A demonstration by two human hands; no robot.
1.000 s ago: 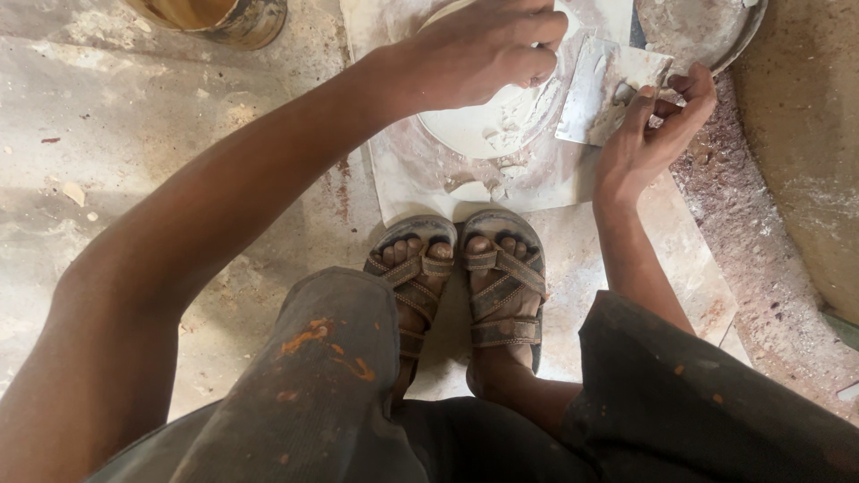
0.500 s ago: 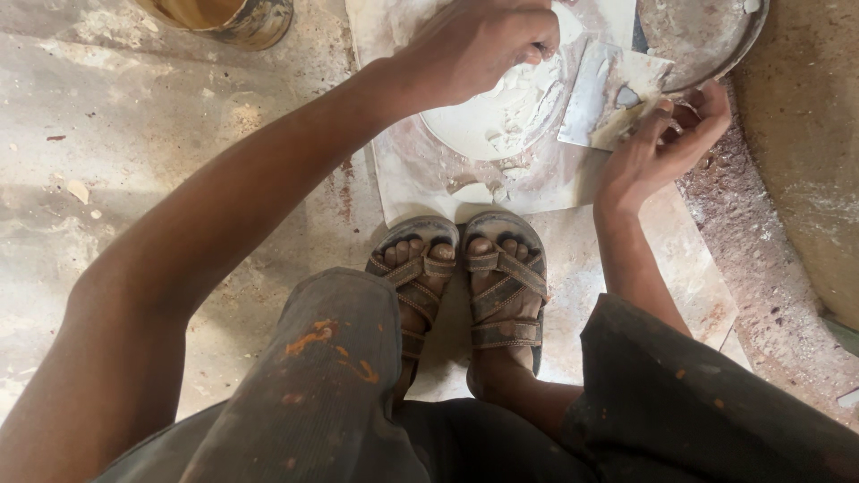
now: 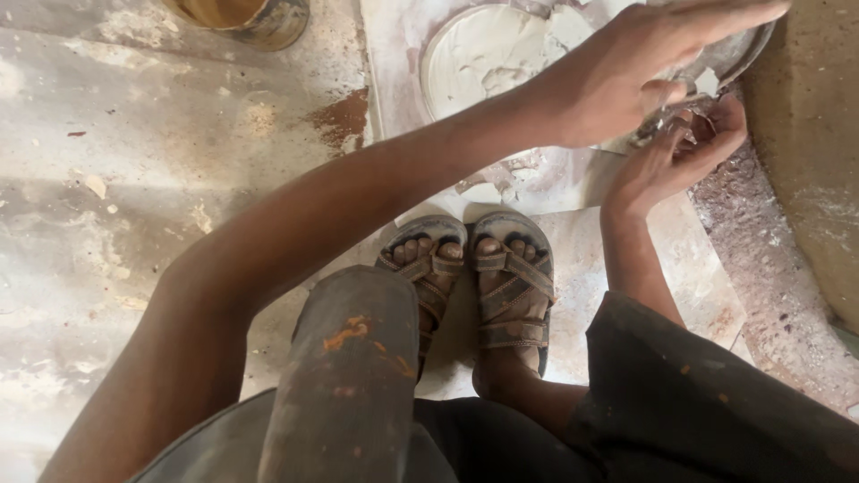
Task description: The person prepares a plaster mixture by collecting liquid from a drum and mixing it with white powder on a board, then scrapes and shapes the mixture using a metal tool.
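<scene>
Left hand (image 3: 626, 85) has left the white putty mound (image 3: 497, 54), which lies on the floor slab at 12 o'clock, and now reaches, fingers loosely extended, over the metal pan (image 3: 729, 54) at 1 o'clock, where the right hand (image 3: 676, 156), curled palm-up, pinches a small putty-smeared scraper (image 3: 667, 125).

Floor (image 3: 134, 179): rough grey concrete, stained, with a rust-brown patch and scattered pale chips and flakes. Sunlight falls in bright bands across its left side; the rest lies in shade. A pale stone slab (image 3: 608, 295) lies flat on the floor, dusted white. Right edge: a sandy, coarse wall (image 3: 819, 161) rises from gritty rubble at its foot. Top left: base of a tin can (image 3: 259, 16).
</scene>
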